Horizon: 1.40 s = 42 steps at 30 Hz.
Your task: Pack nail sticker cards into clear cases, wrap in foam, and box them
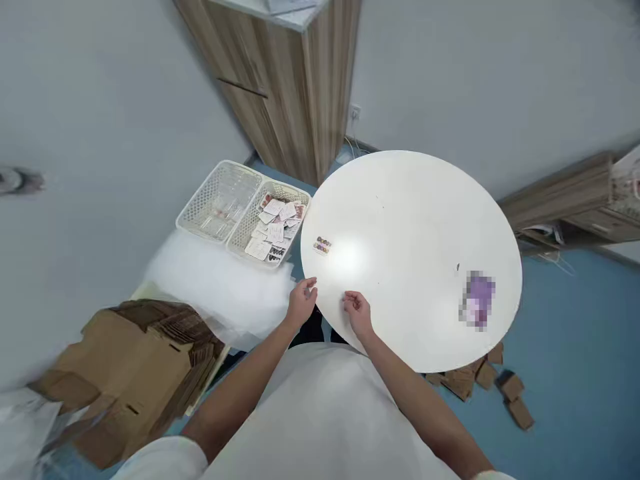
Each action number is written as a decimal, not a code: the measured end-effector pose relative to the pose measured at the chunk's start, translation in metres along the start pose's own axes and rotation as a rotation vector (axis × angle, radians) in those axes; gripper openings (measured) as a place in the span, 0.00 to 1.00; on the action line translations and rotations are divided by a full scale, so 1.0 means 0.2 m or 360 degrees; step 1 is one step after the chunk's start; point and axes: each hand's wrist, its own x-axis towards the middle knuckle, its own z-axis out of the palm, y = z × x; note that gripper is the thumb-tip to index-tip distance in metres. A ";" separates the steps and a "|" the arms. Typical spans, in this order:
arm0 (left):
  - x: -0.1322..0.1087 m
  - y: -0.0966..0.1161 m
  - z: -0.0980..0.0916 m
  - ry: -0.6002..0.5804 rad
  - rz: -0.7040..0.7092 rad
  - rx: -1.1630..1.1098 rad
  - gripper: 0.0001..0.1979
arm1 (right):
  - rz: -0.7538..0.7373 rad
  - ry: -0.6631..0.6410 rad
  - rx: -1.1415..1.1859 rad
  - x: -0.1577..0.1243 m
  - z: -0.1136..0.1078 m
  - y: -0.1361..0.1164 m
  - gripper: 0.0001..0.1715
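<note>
My left hand (302,301) is at the left rim of the round white table (410,220), its thumb and forefinger apart with nothing between them. To its right, my right hand (358,312) hovers at the near rim, fingers loosely bent and no object visible in it. Just beyond both hands, on the table, lies a small flat piece with two rows of coloured round bits (323,245). It is too small to name exactly, and neither hand touches it.
Left of the table stand white plastic baskets: one holds several printed cards (275,232), the other clear plastic packs (220,203). White sheeting (220,280) and flattened cardboard boxes (135,360) lie nearer. A pixelated purple item (479,300) sits at the table's right; small brown boxes (513,387) lie below.
</note>
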 end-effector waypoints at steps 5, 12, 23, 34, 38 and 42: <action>-0.16 0.03 0.01 0.0068 0.0011 -0.0103 0.13 | 0.0048 -0.0171 -0.0083 -0.08 -0.07 0.02 0.14; -0.24 0.00 -0.20 0.0238 -0.0005 -0.0152 0.14 | -0.0040 -0.0305 -0.0226 -0.06 0.01 -0.05 0.13; -0.22 -0.09 -0.81 0.0368 0.0087 -0.0139 0.12 | -0.0245 -0.0751 -0.0388 0.12 0.70 -0.29 0.20; 0.17 -0.09 -1.16 0.0223 0.0027 -0.0404 0.25 | -0.0277 -0.0781 -0.0616 0.26 1.09 -0.58 0.25; 0.36 -0.06 -1.20 0.0141 0.0118 -0.0342 0.28 | -0.0528 -0.0801 -0.0905 0.45 1.21 -0.65 0.28; 0.59 -0.05 -1.24 0.0126 0.0064 -0.0151 0.29 | -0.0865 -0.0772 -0.1377 0.65 1.34 -0.67 0.32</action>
